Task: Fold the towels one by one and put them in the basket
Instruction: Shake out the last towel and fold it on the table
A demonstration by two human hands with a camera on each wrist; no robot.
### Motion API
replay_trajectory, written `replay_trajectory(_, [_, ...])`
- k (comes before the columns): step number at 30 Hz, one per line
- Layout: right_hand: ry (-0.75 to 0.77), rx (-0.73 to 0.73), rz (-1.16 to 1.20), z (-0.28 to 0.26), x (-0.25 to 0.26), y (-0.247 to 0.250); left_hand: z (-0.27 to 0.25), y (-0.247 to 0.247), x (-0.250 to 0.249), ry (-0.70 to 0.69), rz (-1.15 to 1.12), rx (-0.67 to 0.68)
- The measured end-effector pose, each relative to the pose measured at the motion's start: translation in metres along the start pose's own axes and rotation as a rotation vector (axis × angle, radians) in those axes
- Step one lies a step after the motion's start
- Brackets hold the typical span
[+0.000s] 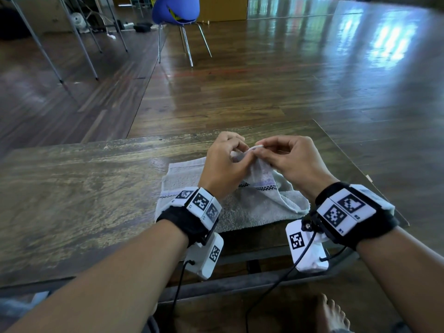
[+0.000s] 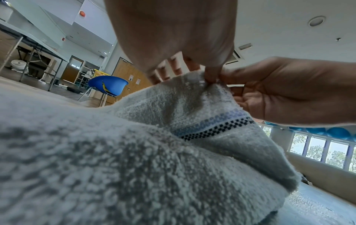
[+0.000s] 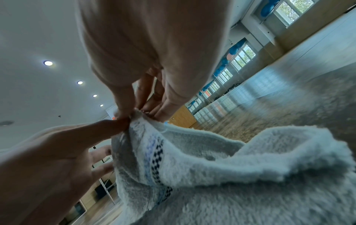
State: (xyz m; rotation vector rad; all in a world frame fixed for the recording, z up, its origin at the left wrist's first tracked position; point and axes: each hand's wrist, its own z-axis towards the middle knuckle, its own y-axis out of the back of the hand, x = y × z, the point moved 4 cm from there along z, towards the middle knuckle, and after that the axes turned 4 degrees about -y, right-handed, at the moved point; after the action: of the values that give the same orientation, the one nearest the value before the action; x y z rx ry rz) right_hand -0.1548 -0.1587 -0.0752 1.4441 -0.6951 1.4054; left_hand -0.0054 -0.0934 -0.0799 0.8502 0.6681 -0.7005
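A pale grey towel [image 1: 242,207] with a blue and black checked stripe [image 2: 215,127] lies partly folded on the wooden table [image 1: 84,193]. Both hands meet above its far edge and lift one corner off the table. My left hand [image 1: 228,159] pinches that corner between thumb and fingers, seen in the left wrist view as the left hand [image 2: 192,67]. My right hand [image 1: 276,157] pinches the same corner right beside it, seen in the right wrist view as the right hand [image 3: 134,111]. The lifted corner [image 3: 138,121] forms a peak. No basket is in view.
The table's far edge [image 1: 216,133] runs just beyond the hands and its right edge [image 1: 365,174] is close to my right wrist. A blue chair [image 1: 176,10] stands on the wooden floor beyond. Table legs [image 1: 79,42] stand at far left. A bare foot [image 1: 331,313] shows below.
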Motion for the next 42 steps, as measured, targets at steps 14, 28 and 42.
replay_trajectory(14, [0.11,-0.192,-0.216,0.019,-0.005,0.061,0.0,0.051,0.033,-0.034,0.338,0.311])
replay_trajectory(28, [-0.058,-0.27,-0.228,0.013,-0.055,0.104,-0.003,0.096,0.042,0.061,0.365,0.156])
replay_trajectory(42, [-0.157,-0.343,-0.273,0.017,-0.056,0.104,-0.002,0.098,0.052,0.148,0.5,0.128])
